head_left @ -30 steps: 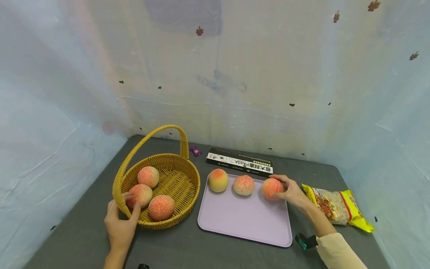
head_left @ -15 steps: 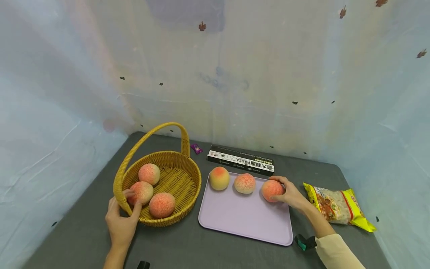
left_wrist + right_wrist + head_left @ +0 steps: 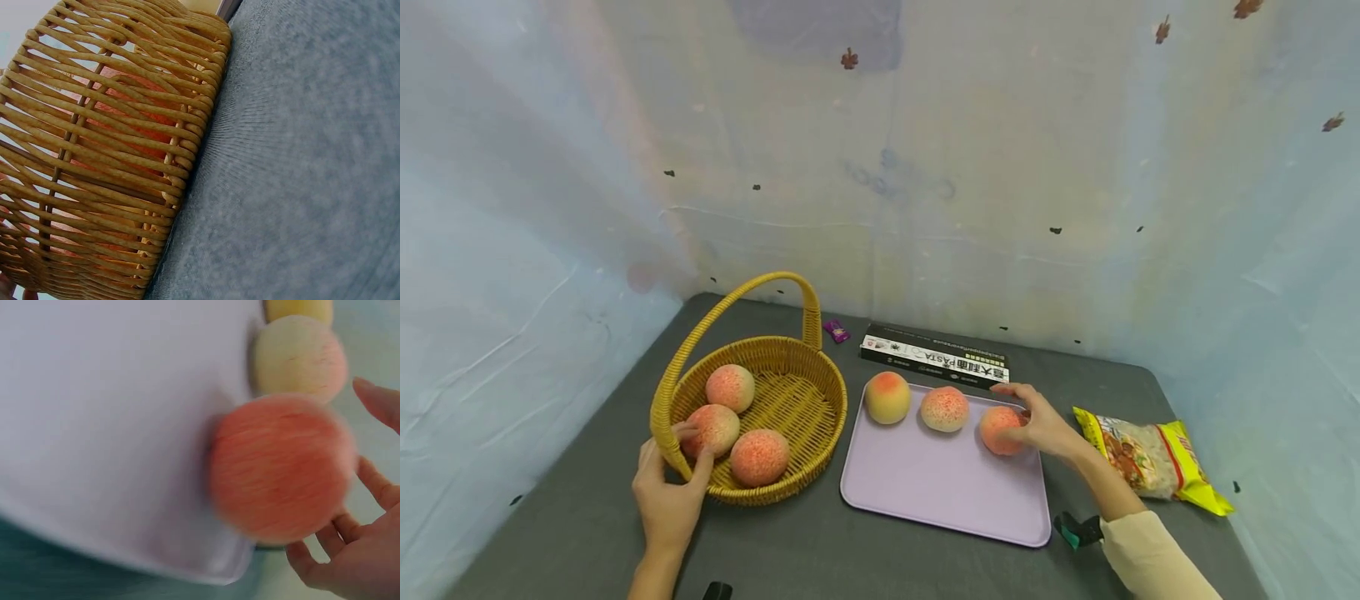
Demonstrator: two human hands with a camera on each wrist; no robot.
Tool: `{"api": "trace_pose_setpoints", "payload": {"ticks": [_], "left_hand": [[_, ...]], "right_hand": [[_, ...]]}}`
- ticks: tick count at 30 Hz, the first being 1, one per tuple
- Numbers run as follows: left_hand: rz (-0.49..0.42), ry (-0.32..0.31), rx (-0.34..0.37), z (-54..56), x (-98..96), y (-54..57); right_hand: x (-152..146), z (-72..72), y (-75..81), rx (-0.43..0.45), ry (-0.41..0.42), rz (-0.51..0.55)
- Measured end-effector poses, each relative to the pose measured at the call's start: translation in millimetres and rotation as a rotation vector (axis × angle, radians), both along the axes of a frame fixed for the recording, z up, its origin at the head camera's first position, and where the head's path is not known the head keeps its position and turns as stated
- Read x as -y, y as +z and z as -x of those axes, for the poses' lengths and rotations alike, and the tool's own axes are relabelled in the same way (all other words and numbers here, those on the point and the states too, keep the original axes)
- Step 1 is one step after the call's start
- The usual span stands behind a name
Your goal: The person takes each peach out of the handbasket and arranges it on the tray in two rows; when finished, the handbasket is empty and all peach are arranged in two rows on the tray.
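My left hand (image 3: 668, 500) grips the near left rim of a yellow wicker basket (image 3: 793, 408), by the foot of its arched handle. Inside lie three peaches, one (image 3: 713, 429) close to my fingers. The left wrist view is mostly the basket's woven side (image 3: 106, 144); only bits of fingers show. On a lilac tray (image 3: 940, 492), a yellow peach (image 3: 887, 398), a speckled peach (image 3: 944, 409) and a redder peach (image 3: 998, 430) form a row along the back. My right hand (image 3: 1047, 427) is spread around the redder peach. In the right wrist view, thumb and index finger stand apart from it.
Behind the tray lies a black pasta box (image 3: 934, 356), with a small purple wrapped sweet (image 3: 837, 332) to its left. A yellow noodle packet (image 3: 1150, 458) lies right of the tray, near my right forearm. Pale sheeting (image 3: 880, 167) hangs behind the table.
My right hand's fingers have spread and drawn back from the redder peach, which sits slightly further left and nearer. The left hand keeps its grip on the basket.
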State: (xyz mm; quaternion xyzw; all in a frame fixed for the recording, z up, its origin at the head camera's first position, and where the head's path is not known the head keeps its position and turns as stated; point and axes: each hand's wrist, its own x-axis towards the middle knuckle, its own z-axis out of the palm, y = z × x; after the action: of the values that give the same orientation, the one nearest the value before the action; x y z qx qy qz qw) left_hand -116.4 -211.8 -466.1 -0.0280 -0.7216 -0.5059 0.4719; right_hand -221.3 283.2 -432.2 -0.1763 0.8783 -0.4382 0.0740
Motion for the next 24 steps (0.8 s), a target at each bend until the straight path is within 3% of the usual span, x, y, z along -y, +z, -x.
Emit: {"api": "trace_pose_setpoints", "payload": {"ticks": [6, 11, 17, 20, 24], "left_hand": [[-0.001, -0.001, 0.026, -2.1, 0.3, 2.0], [0.003, -0.012, 0.047, -1.5, 1.7, 0.9], [0.009, -0.010, 0.031, 7.2, 10.4, -18.7], [0.008, -0.017, 0.042, 9.9, 15.3, -29.9], [0.004, -0.022, 0.041, 10.2, 20.7, -35.8]], "right_hand": [[29, 18.0, 31.1, -0.098, 0.061, -0.046], [79, 30.5, 52.9, -0.146, 0.199, -0.056], [157, 45.8, 67.3, -0.198, 0.436, -0.056], [194, 53.5, 73.1, -0.202, 0.529, -0.041], [239, 62.1, 78.1, -0.185, 0.604, -0.026]]}}
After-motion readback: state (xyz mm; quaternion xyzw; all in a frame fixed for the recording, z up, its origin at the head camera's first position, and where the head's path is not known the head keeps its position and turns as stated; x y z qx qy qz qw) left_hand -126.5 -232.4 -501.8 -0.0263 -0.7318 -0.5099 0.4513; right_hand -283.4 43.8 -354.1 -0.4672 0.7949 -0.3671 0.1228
